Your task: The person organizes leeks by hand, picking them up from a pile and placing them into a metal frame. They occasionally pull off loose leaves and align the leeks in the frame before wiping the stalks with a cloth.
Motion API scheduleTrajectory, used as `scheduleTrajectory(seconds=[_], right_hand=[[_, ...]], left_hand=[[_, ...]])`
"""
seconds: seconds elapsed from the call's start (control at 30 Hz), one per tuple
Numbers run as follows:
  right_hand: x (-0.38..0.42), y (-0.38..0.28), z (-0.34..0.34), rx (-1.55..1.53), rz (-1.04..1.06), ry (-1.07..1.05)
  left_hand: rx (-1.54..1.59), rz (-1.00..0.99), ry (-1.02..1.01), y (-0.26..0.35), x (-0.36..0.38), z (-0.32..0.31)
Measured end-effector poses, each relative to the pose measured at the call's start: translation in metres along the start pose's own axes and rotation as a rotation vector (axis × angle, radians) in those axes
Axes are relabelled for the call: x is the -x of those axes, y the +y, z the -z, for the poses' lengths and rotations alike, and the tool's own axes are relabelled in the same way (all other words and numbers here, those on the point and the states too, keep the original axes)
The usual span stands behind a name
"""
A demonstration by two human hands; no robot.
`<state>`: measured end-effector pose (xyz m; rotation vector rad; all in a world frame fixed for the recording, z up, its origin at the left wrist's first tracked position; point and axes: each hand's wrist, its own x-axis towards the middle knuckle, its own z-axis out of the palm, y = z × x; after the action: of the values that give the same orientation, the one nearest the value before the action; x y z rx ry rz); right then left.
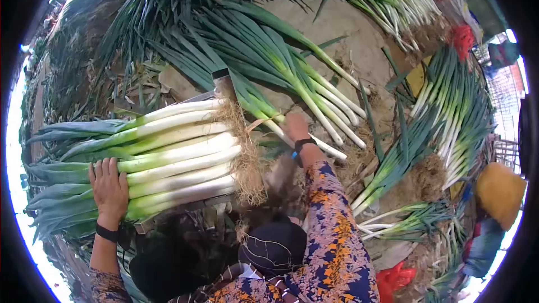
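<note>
Thick leeks (pixel 185 154) lie side by side in a large bundle at the left, their roots (pixel 247 163) pointing right. My left hand (pixel 109 188) rests on the green part of this bundle, fingers stretched out flat. To the right of the roots, my right hand (pixel 296 127) is closed at a loose leek (pixel 273 126) among several peeled ones on the ground; a thin tan strip runs from near its fingers toward the roots. Whether the fingers grip the leek or the strip is hard to make out. A metal plate with a dark end (pixel 220 73) stands behind the bundle.
More loose leeks (pixel 331 98) lie beyond my right hand. Thinner green onions (pixel 393 5) are heaped at the top right and along the right side (pixel 449 118). A red plastic bag (pixel 396 280), a yellow-brown object (pixel 501 193) and soil clumps are at the right.
</note>
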<state>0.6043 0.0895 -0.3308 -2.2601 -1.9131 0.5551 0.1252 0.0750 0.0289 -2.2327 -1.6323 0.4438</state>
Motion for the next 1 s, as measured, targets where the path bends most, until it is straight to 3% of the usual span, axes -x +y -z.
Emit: scheduleTrajectory(seconds=[0.13,0.3,0.43,0.53,0.67,0.77,0.83,0.9,1.0], right_hand=[[0.035,-0.003,0.027,-0.034,0.029,0.248],[0.073,0.014,0.121,0.022,0.072,0.406],[0.104,0.043,0.187,0.164,0.045,0.514],[0.119,0.025,0.242,0.211,0.037,0.621],[0.124,-0.042,0.296,0.056,0.031,0.686],[0.104,-0.105,0.314,0.026,0.229,0.812],[0.100,-0.178,0.334,-0.164,0.208,0.651],[0.082,-0.238,0.338,-0.261,0.479,0.740],[0.080,-0.346,0.343,-0.424,0.579,0.682]], left_hand=[[0.044,-0.008,0.016,0.002,-0.002,-0.002],[0.054,0.038,-0.001,0.000,0.001,0.001],[0.095,0.025,0.099,-0.003,0.006,-0.008],[0.133,0.026,0.144,-0.003,0.008,0.000],[0.149,-0.006,0.205,-0.005,0.008,-0.001],[0.175,-0.001,0.236,-0.006,0.009,-0.006],[0.175,0.001,0.236,-0.006,0.009,-0.007],[0.174,0.010,0.222,-0.006,0.008,-0.008],[0.150,0.021,0.228,-0.005,0.005,-0.018]])
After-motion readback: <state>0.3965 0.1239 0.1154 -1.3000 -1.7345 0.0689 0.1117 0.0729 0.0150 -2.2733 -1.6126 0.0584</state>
